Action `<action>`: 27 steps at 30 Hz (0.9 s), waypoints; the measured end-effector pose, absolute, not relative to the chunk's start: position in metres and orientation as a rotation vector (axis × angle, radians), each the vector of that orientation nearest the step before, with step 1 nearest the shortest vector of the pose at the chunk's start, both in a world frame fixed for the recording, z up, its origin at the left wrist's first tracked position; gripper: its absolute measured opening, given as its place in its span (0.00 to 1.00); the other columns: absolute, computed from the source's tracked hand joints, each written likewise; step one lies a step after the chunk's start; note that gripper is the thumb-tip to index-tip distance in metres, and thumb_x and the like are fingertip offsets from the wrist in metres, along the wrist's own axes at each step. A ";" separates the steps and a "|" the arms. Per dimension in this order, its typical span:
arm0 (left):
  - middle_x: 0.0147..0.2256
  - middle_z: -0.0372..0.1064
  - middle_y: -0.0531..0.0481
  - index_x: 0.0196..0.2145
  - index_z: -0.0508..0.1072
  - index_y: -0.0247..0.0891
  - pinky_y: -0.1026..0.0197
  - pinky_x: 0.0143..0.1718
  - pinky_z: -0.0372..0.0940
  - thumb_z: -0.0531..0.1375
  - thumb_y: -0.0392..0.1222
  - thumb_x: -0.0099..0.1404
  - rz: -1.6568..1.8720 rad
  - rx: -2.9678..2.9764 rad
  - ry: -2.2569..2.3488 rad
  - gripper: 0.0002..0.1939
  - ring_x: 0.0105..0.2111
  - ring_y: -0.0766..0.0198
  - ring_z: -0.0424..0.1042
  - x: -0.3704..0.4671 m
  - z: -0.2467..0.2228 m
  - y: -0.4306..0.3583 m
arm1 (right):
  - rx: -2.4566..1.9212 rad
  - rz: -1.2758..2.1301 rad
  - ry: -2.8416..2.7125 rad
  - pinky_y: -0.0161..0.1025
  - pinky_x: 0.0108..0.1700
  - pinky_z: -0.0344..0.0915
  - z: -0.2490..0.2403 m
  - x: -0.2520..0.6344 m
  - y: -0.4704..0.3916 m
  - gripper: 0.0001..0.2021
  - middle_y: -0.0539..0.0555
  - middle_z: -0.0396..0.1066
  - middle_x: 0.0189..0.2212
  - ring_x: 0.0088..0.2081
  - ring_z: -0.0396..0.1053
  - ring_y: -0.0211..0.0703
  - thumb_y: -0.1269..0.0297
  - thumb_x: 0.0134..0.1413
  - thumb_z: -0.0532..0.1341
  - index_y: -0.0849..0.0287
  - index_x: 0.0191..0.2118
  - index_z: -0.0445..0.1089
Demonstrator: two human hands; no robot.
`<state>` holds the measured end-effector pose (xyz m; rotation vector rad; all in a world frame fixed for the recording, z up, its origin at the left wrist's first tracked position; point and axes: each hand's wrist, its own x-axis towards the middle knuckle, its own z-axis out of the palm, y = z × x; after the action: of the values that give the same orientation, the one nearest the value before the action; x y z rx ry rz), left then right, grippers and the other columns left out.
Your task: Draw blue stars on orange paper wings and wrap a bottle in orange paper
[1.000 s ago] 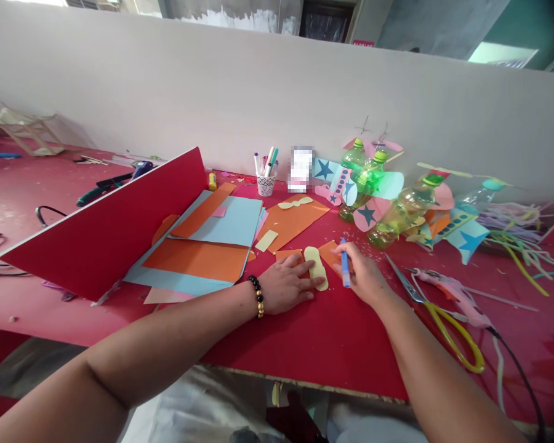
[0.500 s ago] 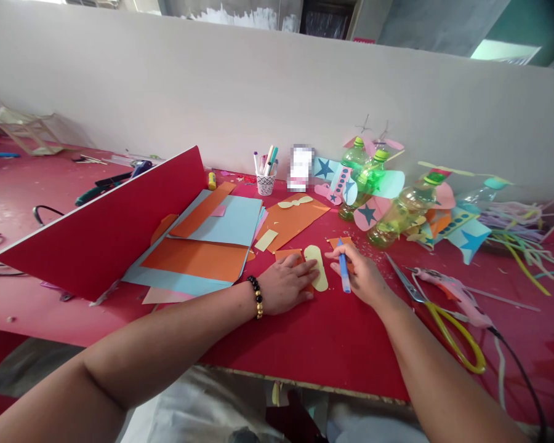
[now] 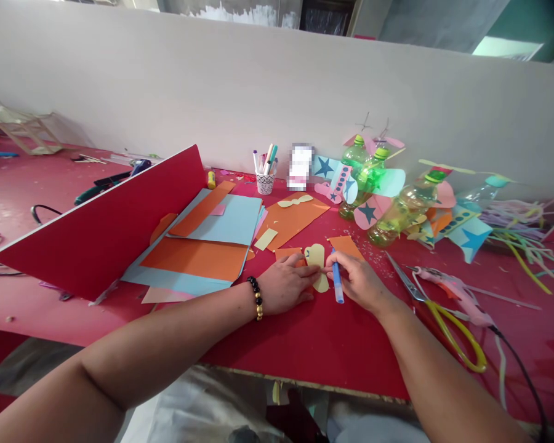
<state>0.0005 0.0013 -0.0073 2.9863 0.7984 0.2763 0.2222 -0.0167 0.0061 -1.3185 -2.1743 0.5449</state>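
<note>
The counter (image 3: 314, 351) in front of me is red, its near edge rough. To my left a red board (image 3: 120, 227) stands on edge beside layered blue and orange sheets (image 3: 203, 258). Ahead of me sit a patterned cup (image 3: 264, 184) of pens and a small yellow tube (image 3: 211, 180). A cream cutout (image 3: 322, 283) lies near the middle — orange scraps (image 3: 346, 246) on either side — and to my right are yellow-handled scissors (image 3: 457, 338), a pink glue gun (image 3: 457, 298) and plastic bottles (image 3: 401, 209).
</note>
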 end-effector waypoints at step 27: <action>0.62 0.53 0.48 0.60 0.62 0.48 0.50 0.55 0.56 0.50 0.52 0.70 0.154 2.915 0.823 0.23 0.58 0.50 0.52 -0.005 -0.005 -0.002 | -1.309 0.779 -1.579 0.43 0.45 0.67 0.004 0.211 -0.030 0.14 0.53 0.75 0.28 0.36 0.73 0.45 0.54 0.63 0.53 0.56 0.44 0.68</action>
<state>-0.0054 -0.0017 -0.0053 2.9149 0.8227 0.1540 0.2106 -0.0296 0.0040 -1.3089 -1.5790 0.7788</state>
